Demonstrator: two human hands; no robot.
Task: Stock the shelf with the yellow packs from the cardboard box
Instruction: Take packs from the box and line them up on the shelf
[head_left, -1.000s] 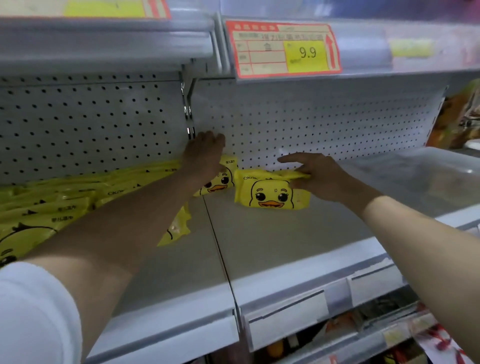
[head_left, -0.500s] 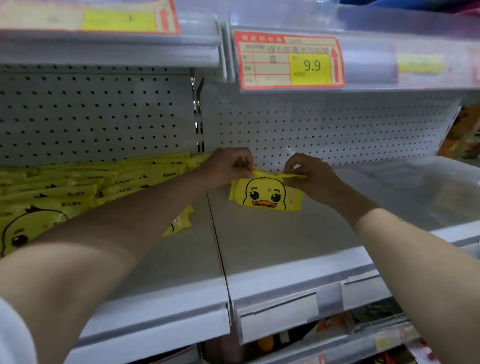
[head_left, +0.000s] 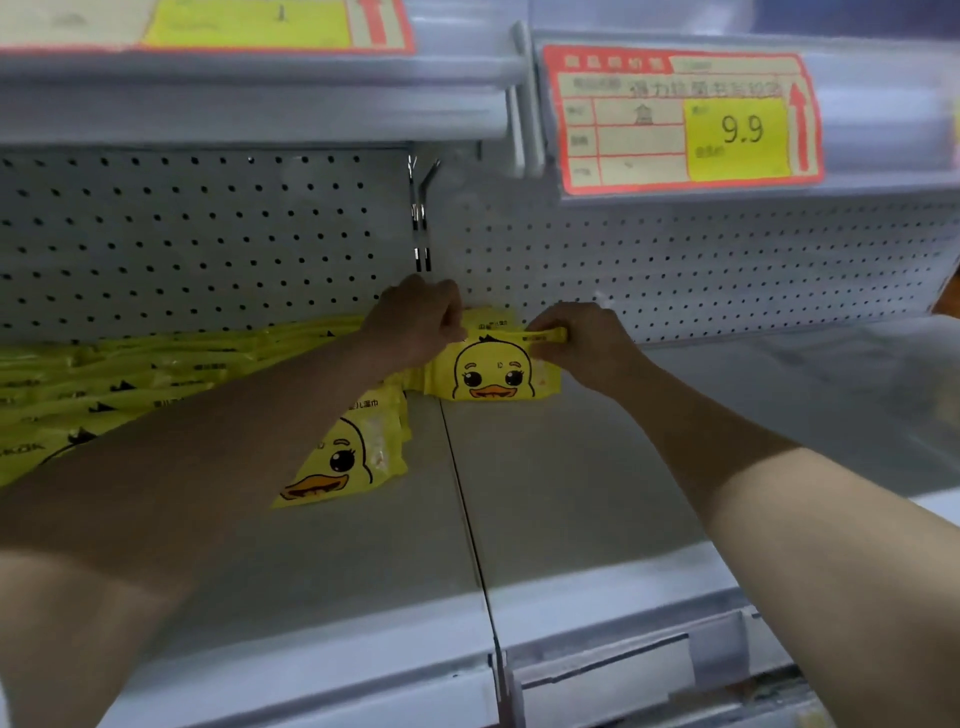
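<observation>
Bare shelf (head_left: 597, 493) lies open right of the yellow packs (head_left: 156, 374); pegboard (head_left: 727, 270) blocks behind.

Quick count: two hands, left hand (head_left: 415, 325) and right hand (head_left: 584, 345). Two price tags (head_left: 685, 119). Two duck-face packs (head_left: 493, 371) showing fronts, plus a row of yellow packs (head_left: 130, 374), too squashed to count.

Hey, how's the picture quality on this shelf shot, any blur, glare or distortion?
Head view: wide-angle bows the shelf edges; light is dim and flat, no hard shadows; price tag small print is smeared, 9.9 readable; duck pack pinched by left hand and right hand looks sharp; frame corners blur.
</observation>
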